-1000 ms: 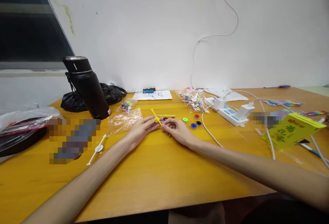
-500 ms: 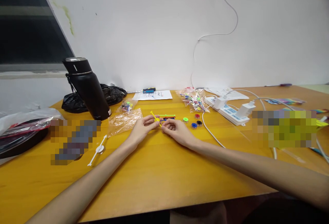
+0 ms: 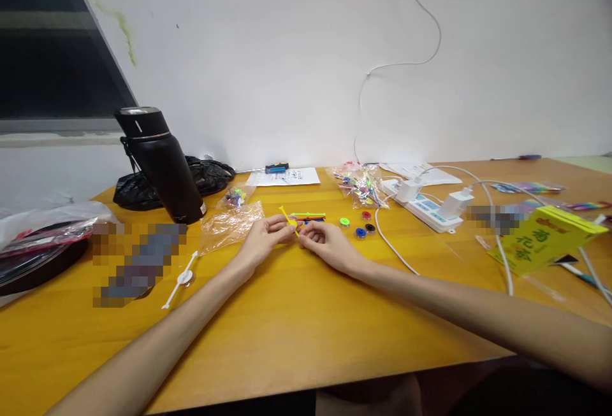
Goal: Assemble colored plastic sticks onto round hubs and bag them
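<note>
My left hand [image 3: 265,236] is closed in a pinch on a yellow arrow spinner [image 3: 292,221], which it holds tilted above the table. Fingertips of my right hand [image 3: 325,243] are pressed together at the spinner's lower end; the exact contact is partly hidden. Just behind the hands lie a green arrow [image 3: 308,215] and, beside it, red and blue arrows, partly covered by my fingers. To the right of my right hand are round bases: green [image 3: 345,222], red [image 3: 366,216], blue [image 3: 360,233] and black [image 3: 370,228]. A white arrow spinner [image 3: 183,277] rests left of my left forearm.
A black bottle [image 3: 165,171] stands at the left, near an opened clear bag [image 3: 232,226]. Behind the hands is a bag of small coloured parts [image 3: 357,185]. A power strip [image 3: 435,212] with white cables and a yellow box [image 3: 545,239] occupy the right side.
Both hands keep nearly the same pose around the yellow arrow spinner. The view has shifted very slightly, and the yellow box at the right now shows unblurred.
</note>
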